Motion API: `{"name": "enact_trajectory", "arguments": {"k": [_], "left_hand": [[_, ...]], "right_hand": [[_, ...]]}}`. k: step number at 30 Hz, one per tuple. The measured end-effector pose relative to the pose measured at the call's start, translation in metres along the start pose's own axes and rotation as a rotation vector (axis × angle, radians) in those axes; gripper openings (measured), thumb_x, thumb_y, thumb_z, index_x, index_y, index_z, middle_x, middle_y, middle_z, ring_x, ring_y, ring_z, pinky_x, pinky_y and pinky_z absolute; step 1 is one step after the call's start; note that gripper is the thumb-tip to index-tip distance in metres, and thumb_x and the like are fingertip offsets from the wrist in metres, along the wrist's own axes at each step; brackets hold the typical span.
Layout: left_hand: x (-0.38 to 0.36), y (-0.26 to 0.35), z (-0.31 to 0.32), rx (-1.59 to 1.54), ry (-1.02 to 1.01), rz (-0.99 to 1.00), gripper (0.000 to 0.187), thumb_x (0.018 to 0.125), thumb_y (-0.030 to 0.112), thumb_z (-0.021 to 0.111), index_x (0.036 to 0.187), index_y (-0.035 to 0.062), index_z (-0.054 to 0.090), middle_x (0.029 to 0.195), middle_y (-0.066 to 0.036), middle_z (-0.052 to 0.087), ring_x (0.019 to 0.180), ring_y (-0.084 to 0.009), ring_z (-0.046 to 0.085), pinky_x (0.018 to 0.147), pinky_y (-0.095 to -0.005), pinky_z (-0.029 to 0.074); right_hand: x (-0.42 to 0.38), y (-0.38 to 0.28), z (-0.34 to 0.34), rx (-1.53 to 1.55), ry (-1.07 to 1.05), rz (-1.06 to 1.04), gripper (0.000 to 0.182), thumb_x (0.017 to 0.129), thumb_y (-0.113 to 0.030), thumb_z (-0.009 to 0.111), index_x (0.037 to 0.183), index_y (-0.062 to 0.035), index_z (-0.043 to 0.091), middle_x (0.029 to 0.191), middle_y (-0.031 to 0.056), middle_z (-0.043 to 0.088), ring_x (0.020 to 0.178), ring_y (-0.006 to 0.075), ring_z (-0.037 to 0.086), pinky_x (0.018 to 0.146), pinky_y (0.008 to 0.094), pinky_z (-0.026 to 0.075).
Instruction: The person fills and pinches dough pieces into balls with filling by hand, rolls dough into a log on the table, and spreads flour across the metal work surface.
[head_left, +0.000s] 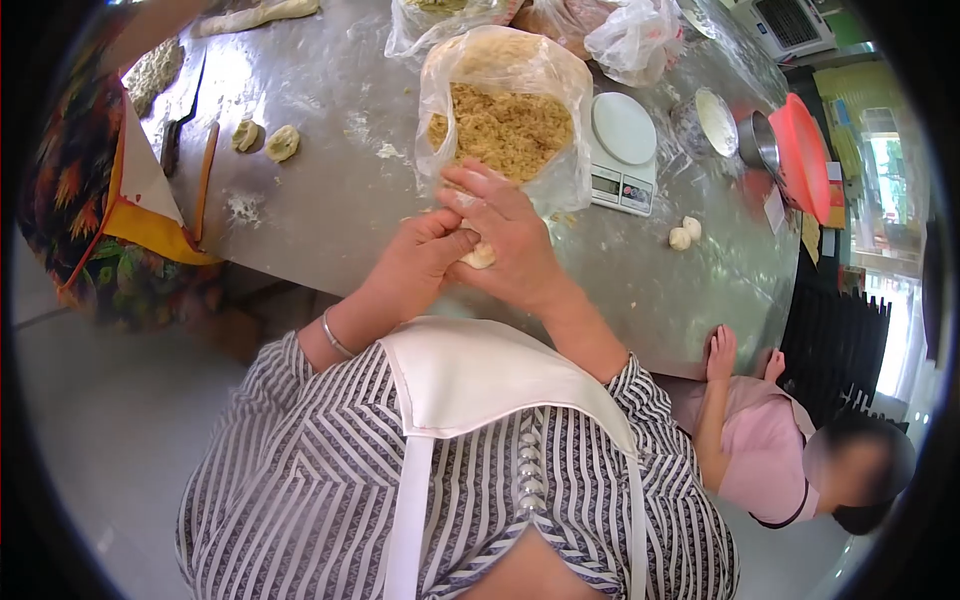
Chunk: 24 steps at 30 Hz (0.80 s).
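Note:
Just over the near side of the metal table, both hands are closed around a small pale piece of dough (481, 256). My left hand (425, 250) has its thumb pressed on it, and a bangle circles that wrist. Wrapping it from the other side is my right hand (512, 235), its fingers angled over the left ones and hiding most of the dough. The right fingertips overlap the near edge of a clear plastic bag (578, 165) holding a crumbly brown filling (505, 130).
A white kitchen scale (622, 150) stands right of the bag, near two dough balls (686, 234). Small filled dough pieces (282, 143) and a rolling pin (206, 182) lie left. Bowls and a red basin (805, 160) are far right. Two other people stand at the table's sides.

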<state>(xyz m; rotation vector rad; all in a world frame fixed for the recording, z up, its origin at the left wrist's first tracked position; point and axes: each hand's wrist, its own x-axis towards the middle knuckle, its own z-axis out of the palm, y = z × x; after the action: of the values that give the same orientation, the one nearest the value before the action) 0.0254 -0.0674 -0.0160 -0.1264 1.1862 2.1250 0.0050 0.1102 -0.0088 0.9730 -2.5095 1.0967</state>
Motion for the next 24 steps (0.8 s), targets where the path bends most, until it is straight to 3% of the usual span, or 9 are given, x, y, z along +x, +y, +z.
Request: {"name": "enact_trajectory", "arguments": {"k": [3, 6, 9, 12, 15, 18, 21, 24], "left_hand": [[0.004, 0.009, 0.006, -0.216, 0.105, -0.062, 0.029, 0.104, 0.009, 0.057, 0.131, 0.0011, 0.061, 0.111, -0.002, 0.065, 0.102, -0.0104, 0.063, 0.089, -0.0266, 0.053], [0.0, 0.011, 0.019, -0.136, 0.0, 0.164, 0.027, 0.103, 0.01, 0.062, 0.128, 0.0012, 0.063, 0.108, -0.002, 0.064, 0.1, -0.0103, 0.063, 0.088, -0.0252, 0.053], [0.003, 0.009, 0.021, -0.164, 0.04, 0.055, 0.029, 0.101, 0.011, 0.065, 0.128, 0.0006, 0.063, 0.108, -0.002, 0.065, 0.099, -0.0108, 0.064, 0.088, -0.025, 0.053], [-0.002, 0.026, 0.031, -0.271, 0.067, 0.032, 0.032, 0.101, 0.015, 0.067, 0.129, 0.0005, 0.062, 0.108, -0.003, 0.067, 0.098, -0.0109, 0.065, 0.088, -0.0253, 0.053], [-0.002, 0.02, 0.025, -0.155, 0.002, 0.071, 0.033, 0.101, 0.015, 0.067, 0.13, 0.0003, 0.061, 0.11, -0.004, 0.069, 0.1, -0.0121, 0.066, 0.088, -0.0271, 0.055], [0.0, 0.012, 0.023, 0.502, 0.107, 0.28, 0.033, 0.101, 0.015, 0.066, 0.131, 0.0004, 0.061, 0.114, -0.004, 0.069, 0.105, -0.0125, 0.067, 0.091, -0.0283, 0.055], [0.0, 0.022, 0.031, -0.291, -0.004, 0.091, 0.03, 0.103, 0.014, 0.063, 0.13, -0.0001, 0.061, 0.115, -0.003, 0.068, 0.107, -0.0122, 0.065, 0.093, -0.0296, 0.054], [0.006, 0.005, 0.022, -0.192, -0.105, 0.071, 0.036, 0.105, 0.018, 0.061, 0.136, 0.0001, 0.059, 0.12, -0.004, 0.067, 0.112, -0.0123, 0.063, 0.097, -0.0307, 0.052]], "right_hand": [[-0.001, 0.002, 0.005, 0.161, 0.056, 0.159, 0.047, 0.076, -0.02, 0.086, 0.117, -0.008, 0.067, 0.132, 0.0125, 0.066, 0.131, 0.0341, 0.059, 0.107, 0.0456, 0.049], [-0.006, -0.001, 0.007, 0.255, 0.107, 0.303, 0.041, 0.079, -0.012, 0.083, 0.117, -0.0076, 0.067, 0.127, 0.0132, 0.071, 0.128, 0.0339, 0.063, 0.107, 0.0434, 0.05], [-0.002, -0.014, 0.008, 0.189, 0.129, 0.4, 0.045, 0.079, -0.012, 0.084, 0.122, -0.0079, 0.067, 0.134, 0.0146, 0.067, 0.129, 0.0339, 0.061, 0.107, 0.0436, 0.05], [0.007, -0.024, -0.007, 0.15, 0.191, 0.328, 0.052, 0.078, -0.012, 0.085, 0.127, -0.0086, 0.067, 0.142, 0.0152, 0.06, 0.132, 0.0351, 0.058, 0.107, 0.044, 0.05], [0.007, -0.019, -0.011, 0.112, 0.159, 0.28, 0.058, 0.076, -0.013, 0.085, 0.131, -0.0088, 0.066, 0.149, 0.0145, 0.055, 0.135, 0.0356, 0.055, 0.108, 0.0445, 0.049], [0.004, -0.007, -0.009, -0.058, 0.086, 0.094, 0.055, 0.076, -0.013, 0.085, 0.127, -0.0073, 0.067, 0.147, 0.0137, 0.056, 0.133, 0.0353, 0.057, 0.108, 0.0446, 0.049], [-0.007, 0.01, -0.003, 0.027, 0.118, 0.054, 0.049, 0.077, -0.014, 0.085, 0.122, -0.0065, 0.067, 0.147, 0.0131, 0.057, 0.133, 0.0354, 0.058, 0.109, 0.0441, 0.05], [-0.011, 0.01, 0.001, 0.024, 0.163, 0.118, 0.049, 0.076, -0.016, 0.086, 0.12, -0.0063, 0.067, 0.146, 0.0132, 0.057, 0.132, 0.036, 0.058, 0.108, 0.0446, 0.05]]}}
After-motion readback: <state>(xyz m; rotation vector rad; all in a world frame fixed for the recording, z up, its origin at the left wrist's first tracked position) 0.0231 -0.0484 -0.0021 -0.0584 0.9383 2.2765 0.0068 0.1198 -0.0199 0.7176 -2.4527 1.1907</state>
